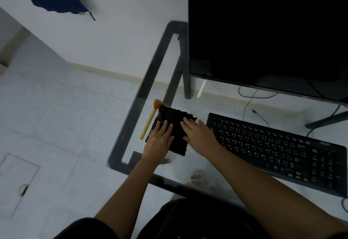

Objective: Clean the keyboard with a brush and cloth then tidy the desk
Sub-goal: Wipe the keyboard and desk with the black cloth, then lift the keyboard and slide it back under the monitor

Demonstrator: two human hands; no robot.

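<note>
A folded black cloth (174, 117) lies on the glass desk (130, 118) near its left end. My left hand (160, 137) rests flat on the cloth's near left part, fingers spread. My right hand (199, 132) lies flat on the cloth's right side, palm down. Just left of the cloth lies a brush (149, 121) with a pale wooden handle and orange bristles pointing away from me. The black keyboard (278, 150) sits to the right of my right hand, angled across the desk.
A large dark monitor (263, 31) stands behind the keyboard on a black stand. Cables (250, 99) show through the glass. The desk's dark frame edge runs close to the brush. A foot in a sandal (195, 177) is under the desk.
</note>
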